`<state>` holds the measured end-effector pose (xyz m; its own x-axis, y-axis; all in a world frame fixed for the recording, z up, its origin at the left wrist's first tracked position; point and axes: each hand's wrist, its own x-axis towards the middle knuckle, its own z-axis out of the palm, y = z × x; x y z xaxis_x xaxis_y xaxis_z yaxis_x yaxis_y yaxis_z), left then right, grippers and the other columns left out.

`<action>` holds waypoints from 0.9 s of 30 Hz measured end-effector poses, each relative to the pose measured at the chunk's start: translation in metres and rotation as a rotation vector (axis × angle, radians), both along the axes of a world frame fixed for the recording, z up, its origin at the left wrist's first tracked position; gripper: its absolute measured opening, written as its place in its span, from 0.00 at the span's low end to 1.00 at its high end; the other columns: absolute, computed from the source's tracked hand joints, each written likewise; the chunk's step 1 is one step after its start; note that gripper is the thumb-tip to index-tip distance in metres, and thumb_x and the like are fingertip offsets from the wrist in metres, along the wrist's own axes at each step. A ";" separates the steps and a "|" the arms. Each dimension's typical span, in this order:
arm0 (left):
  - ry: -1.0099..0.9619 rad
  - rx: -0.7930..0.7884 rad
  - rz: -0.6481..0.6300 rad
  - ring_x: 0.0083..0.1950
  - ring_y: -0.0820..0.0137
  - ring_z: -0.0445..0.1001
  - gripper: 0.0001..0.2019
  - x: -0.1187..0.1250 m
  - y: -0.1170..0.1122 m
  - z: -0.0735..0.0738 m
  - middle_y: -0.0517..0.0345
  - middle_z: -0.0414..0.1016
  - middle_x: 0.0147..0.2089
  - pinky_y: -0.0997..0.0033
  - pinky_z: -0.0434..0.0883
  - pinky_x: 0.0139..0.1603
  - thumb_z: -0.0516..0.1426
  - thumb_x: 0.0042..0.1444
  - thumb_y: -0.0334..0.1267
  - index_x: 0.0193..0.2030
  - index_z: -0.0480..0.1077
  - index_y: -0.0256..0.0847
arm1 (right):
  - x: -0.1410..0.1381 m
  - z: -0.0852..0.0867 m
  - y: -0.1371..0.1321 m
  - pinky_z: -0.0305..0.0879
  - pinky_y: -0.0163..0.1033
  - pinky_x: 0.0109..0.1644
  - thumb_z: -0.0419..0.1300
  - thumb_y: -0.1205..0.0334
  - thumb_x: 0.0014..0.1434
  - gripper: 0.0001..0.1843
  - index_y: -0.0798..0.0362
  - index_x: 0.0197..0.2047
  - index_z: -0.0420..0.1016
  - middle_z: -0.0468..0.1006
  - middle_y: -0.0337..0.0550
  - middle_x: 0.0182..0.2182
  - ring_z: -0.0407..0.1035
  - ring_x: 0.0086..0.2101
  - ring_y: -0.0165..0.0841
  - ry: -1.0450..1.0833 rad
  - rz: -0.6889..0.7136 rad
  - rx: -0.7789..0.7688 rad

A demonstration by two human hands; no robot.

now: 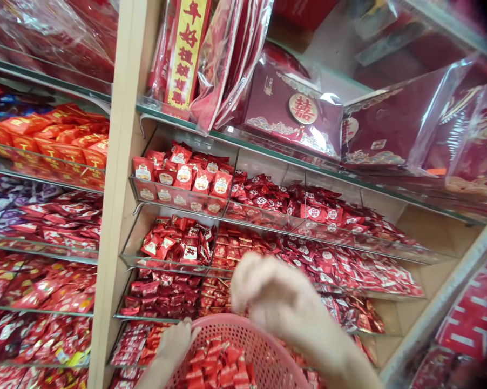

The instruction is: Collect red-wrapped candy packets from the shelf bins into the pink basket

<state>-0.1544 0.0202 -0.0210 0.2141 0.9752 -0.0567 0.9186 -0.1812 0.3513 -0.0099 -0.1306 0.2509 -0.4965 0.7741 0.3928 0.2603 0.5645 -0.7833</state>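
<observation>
Pink basket (263, 337) of red candies (221, 367): my left hand (176, 340) grips its left rim, my blurred right hand (276, 297) above its far rim, finger spread untellable

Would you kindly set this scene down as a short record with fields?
place: shop shelving with glass shelves of red-wrapped candies
left hand: grips the rim of a pink plastic basket
right hand: blurred, above the basket, in front of the candy trays; whether it holds anything cannot be told
basket contents: red wrapped candies
upper shelf: red gift boxes in clear wrap, red and yellow banner
left bay: orange packets
</observation>
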 end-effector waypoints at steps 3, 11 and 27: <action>0.071 0.110 -0.022 0.38 0.57 0.71 0.24 0.000 0.000 -0.003 0.44 0.74 0.36 0.57 0.66 0.36 0.35 0.54 0.47 0.40 0.65 0.35 | 0.023 0.060 0.062 0.61 0.37 0.43 0.50 0.66 0.48 0.13 0.51 0.40 0.66 0.70 0.39 0.36 0.65 0.37 0.26 -0.029 -0.231 0.314; 0.118 0.175 -0.031 0.37 0.59 0.72 0.25 0.000 0.004 -0.015 0.43 0.74 0.35 0.60 0.67 0.34 0.34 0.54 0.45 0.42 0.66 0.33 | 0.093 0.102 0.183 0.59 0.37 0.45 0.51 0.76 0.40 0.20 0.60 0.40 0.69 0.73 0.45 0.38 0.66 0.38 0.29 -0.631 -0.537 0.557; 0.145 0.206 -0.019 0.36 0.59 0.72 0.24 0.001 0.002 -0.014 0.43 0.73 0.33 0.62 0.67 0.34 0.36 0.55 0.44 0.43 0.67 0.33 | 0.089 0.111 0.192 0.60 0.33 0.37 0.52 0.62 0.49 0.08 0.55 0.31 0.70 0.74 0.41 0.31 0.66 0.31 0.30 -0.751 -0.639 0.687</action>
<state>-0.1533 0.0220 -0.0345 0.2370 0.9652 0.1108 0.9524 -0.2533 0.1697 0.0789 0.0617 0.3616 -0.3812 0.7062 0.5966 0.9080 0.4072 0.0982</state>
